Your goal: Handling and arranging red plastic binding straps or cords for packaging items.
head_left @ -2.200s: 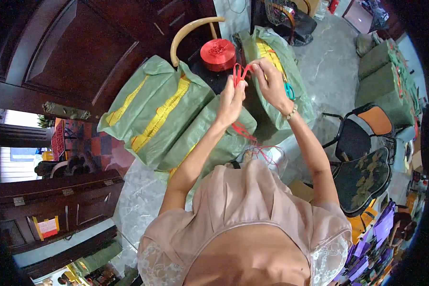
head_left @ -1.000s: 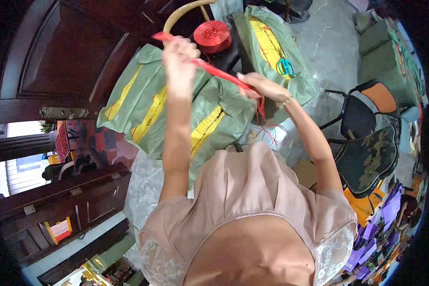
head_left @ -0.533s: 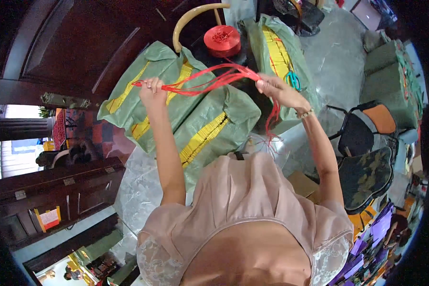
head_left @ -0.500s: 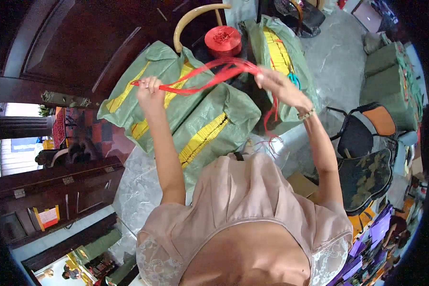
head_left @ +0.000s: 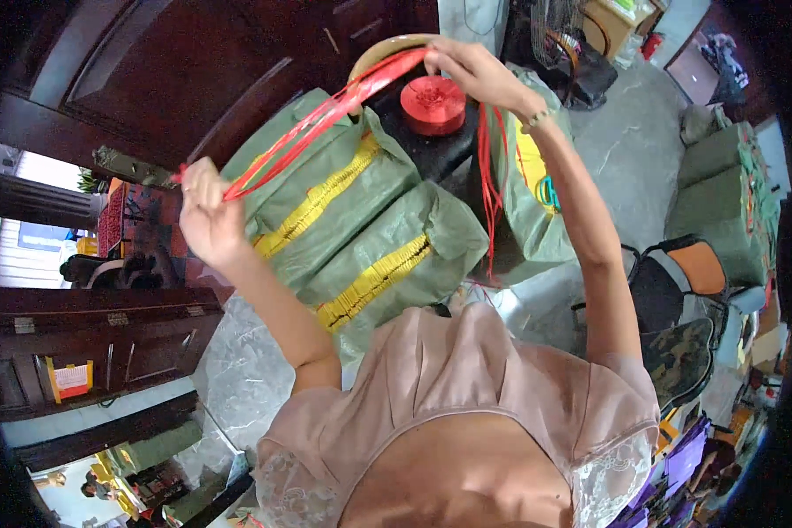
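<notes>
A bundle of red plastic twine (head_left: pixel 330 119) is stretched between my raised hands. My left hand (head_left: pixel 209 207), out at the left, is closed round one end, and a short red tip sticks out past the fist. Higher up and to the right, my right hand (head_left: pixel 480 75) grips the other part of the bundle. Loose red strands hang down below that hand. Beneath the twine lie green woven sacks (head_left: pixel 370 273) with bundled yellow strips showing along their openings. A round red spool of twine (head_left: pixel 433 106) sits behind the sacks on a dark seat.
Another green sack (head_left: pixel 532 211) stands at the right, with teal-handled scissors (head_left: pixel 547 192) on its yellow strips. An orange-and-black chair (head_left: pixel 678 273) is farther right, near stacked green sacks (head_left: pixel 722 202). Dark wooden doors (head_left: pixel 176 79) rise at the left.
My hands have moved apart, the left outward and downward, the right upward and slightly left. The red twine between them has gone from slack and curved to stretched nearly straight.
</notes>
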### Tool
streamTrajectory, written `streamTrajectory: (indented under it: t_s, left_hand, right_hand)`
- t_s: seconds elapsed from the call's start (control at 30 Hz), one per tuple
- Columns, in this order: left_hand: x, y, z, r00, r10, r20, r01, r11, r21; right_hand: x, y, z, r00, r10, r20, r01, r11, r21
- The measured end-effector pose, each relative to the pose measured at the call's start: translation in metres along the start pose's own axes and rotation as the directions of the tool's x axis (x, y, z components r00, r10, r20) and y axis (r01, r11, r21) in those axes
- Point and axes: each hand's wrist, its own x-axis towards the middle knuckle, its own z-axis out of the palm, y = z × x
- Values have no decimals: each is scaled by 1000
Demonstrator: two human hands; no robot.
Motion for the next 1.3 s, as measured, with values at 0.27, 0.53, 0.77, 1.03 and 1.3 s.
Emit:
streamTrajectory:
  t_s: [0.27, 0.53, 0.77, 1.03, 1.3]
  left_hand:
    - [-72, 139, -8, 920, 389, -39, -383, 918, 106]
    - [-195, 268, -205, 893, 414, 178, 447, -764, -465]
    - [-114, 36, -161, 891, 441, -108, 451, -888, 90]
    - [-83, -135, -112, 741, -463, -487, 516, -70, 853]
    - [-148, 1, -105, 677, 24, -736, 728, -170, 664]
  right_hand:
    - [-11, -111, -90, 679, 164, 716, -401, 900, 173]
    - [-86, -114, -121, 699, 262, 665, -468, 871, 149]
    - [-117, -73, -9, 608, 348, 714, -580, 808, 100]
    - [-100, -76, 53, 662, 197, 723, -441, 883, 162]
    - [-152, -33, -24, 399, 370, 839, -839, 517, 171]
